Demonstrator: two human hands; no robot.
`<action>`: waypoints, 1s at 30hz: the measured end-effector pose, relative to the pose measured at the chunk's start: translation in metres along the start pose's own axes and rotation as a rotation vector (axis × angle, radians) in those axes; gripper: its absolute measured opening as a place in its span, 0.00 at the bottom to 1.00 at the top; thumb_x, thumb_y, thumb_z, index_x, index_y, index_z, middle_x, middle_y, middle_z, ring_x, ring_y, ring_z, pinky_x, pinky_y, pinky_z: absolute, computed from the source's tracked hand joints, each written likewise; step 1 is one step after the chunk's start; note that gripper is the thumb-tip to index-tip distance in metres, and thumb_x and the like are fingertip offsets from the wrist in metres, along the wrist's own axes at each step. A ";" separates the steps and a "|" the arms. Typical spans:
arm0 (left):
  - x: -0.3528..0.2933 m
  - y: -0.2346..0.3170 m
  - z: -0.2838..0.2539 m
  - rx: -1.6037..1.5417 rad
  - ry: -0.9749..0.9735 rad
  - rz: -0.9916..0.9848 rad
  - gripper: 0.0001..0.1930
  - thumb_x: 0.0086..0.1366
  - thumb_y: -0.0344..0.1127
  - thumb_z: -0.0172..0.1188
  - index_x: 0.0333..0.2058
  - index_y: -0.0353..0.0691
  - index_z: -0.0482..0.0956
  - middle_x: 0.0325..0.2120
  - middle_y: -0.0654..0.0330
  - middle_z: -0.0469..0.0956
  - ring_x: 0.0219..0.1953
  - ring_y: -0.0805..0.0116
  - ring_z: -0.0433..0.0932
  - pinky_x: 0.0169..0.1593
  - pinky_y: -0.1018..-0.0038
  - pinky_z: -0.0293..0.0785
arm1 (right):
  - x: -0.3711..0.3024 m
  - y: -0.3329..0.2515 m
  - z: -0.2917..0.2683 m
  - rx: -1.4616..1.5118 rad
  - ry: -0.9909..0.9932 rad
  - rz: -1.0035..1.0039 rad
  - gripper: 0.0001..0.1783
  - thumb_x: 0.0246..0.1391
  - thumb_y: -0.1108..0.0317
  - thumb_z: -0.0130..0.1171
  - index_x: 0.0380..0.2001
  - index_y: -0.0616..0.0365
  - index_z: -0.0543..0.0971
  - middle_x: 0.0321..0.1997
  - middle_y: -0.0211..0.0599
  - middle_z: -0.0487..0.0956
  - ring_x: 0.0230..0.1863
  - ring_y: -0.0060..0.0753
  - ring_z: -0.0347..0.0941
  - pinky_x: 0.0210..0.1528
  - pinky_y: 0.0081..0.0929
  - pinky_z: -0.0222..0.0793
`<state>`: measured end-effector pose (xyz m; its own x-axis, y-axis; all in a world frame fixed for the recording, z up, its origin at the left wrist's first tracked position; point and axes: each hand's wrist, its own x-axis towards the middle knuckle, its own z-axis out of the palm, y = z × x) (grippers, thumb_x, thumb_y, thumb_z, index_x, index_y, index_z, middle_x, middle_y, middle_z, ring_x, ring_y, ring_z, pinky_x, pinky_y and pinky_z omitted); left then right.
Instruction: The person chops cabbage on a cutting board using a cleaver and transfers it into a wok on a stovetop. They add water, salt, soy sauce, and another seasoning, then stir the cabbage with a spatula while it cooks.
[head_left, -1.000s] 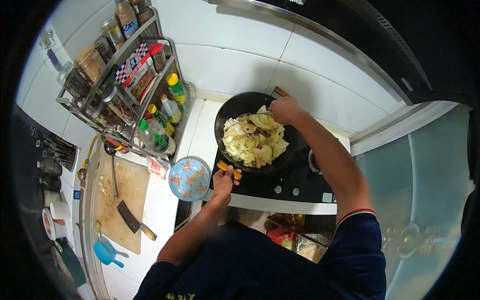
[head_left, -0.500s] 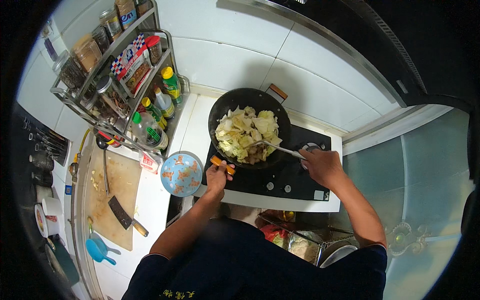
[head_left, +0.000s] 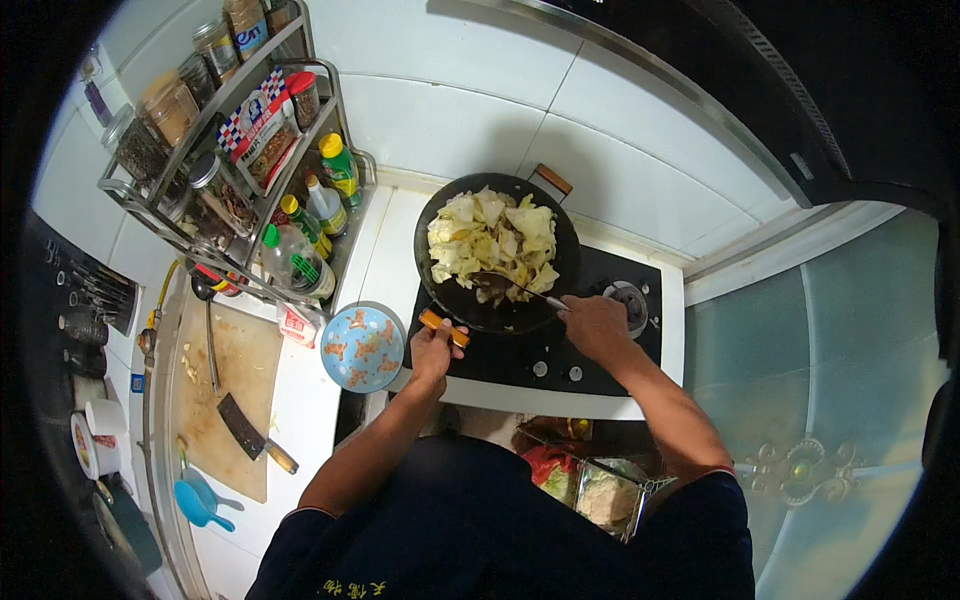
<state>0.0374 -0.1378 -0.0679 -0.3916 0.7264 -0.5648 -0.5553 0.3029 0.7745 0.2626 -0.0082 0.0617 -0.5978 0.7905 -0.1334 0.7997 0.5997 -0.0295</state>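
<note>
Our left hand [head_left: 432, 354] grips the orange wok handle [head_left: 459, 338], our right hand [head_left: 597, 328] a metal spatula [head_left: 556, 302], fingers curled; at centre frame, cabbage [head_left: 490, 238] lies cut in the wok [head_left: 460, 300], its cooking apparently unfinished.

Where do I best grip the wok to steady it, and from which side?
Probably by the near-left wooden handle, coming from the near side, where the left hand holds it: it juts out from the wok, while the other handle sits on the far side, beyond the food.
</note>
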 end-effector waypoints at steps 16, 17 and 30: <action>0.008 -0.006 -0.006 0.057 -0.082 0.003 0.14 0.76 0.43 0.54 0.41 0.35 0.77 0.35 0.55 0.85 0.20 0.75 0.70 0.29 0.76 0.69 | 0.144 0.130 0.051 0.034 -0.326 0.003 0.12 0.63 0.62 0.58 0.37 0.59 0.84 0.26 0.42 0.80 0.27 0.40 0.78 0.29 0.43 0.72; 0.007 -0.008 -0.009 0.057 -0.074 0.019 0.14 0.76 0.42 0.54 0.41 0.35 0.76 0.35 0.56 0.85 0.20 0.75 0.70 0.29 0.76 0.70 | 0.148 0.105 0.043 0.325 -0.401 0.232 0.13 0.64 0.61 0.58 0.39 0.59 0.85 0.25 0.40 0.79 0.26 0.36 0.75 0.28 0.41 0.71; 0.014 -0.013 -0.006 0.026 -0.021 0.037 0.14 0.76 0.40 0.53 0.37 0.34 0.78 0.32 0.56 0.86 0.17 0.76 0.71 0.24 0.78 0.70 | 0.055 0.047 -0.039 -0.223 -0.014 -0.182 0.18 0.67 0.54 0.54 0.50 0.52 0.80 0.30 0.44 0.83 0.32 0.49 0.82 0.33 0.47 0.75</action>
<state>0.0347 -0.1354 -0.0874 -0.3957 0.7502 -0.5297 -0.5212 0.2915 0.8021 0.2652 0.0683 0.0920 -0.7284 0.6663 -0.1598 0.6461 0.7455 0.1636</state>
